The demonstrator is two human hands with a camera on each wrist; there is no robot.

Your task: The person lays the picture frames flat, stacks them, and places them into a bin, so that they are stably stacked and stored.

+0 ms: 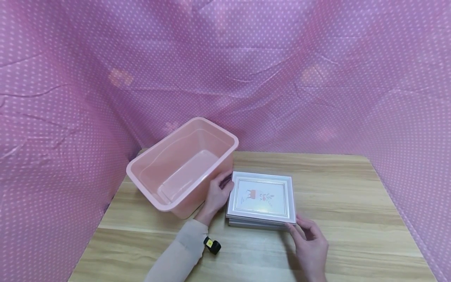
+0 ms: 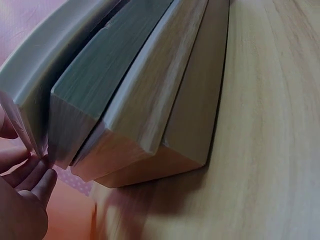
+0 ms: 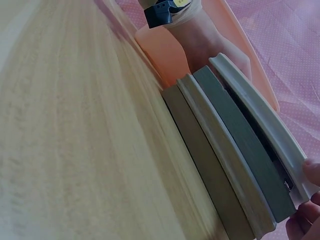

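Note:
A white picture frame [image 1: 260, 179] with a small pink drawing lies face up on top of a stack of several frames [image 1: 255, 225]. My left hand [image 1: 216, 194] pinches its left edge beside the pink bin. At the near right corner, my right hand [image 1: 311, 246] grips the same frame, thumb above and fingers below. In the right wrist view a thin dark gap separates this top frame [image 3: 260, 120] from the greenish-grey frame [image 3: 245, 147] under it. Lower frames with light brown sides [image 2: 160, 75] rest on the table.
A pink plastic bin [image 1: 211, 137] stands at the left, close to the stack, its inside bare. The wood-grain table [image 1: 352, 219] stretches to the right and in front. Pink dotted cloth [image 1: 267, 70] hangs behind and at both sides. A black band [image 1: 213, 246] sits at the left wrist.

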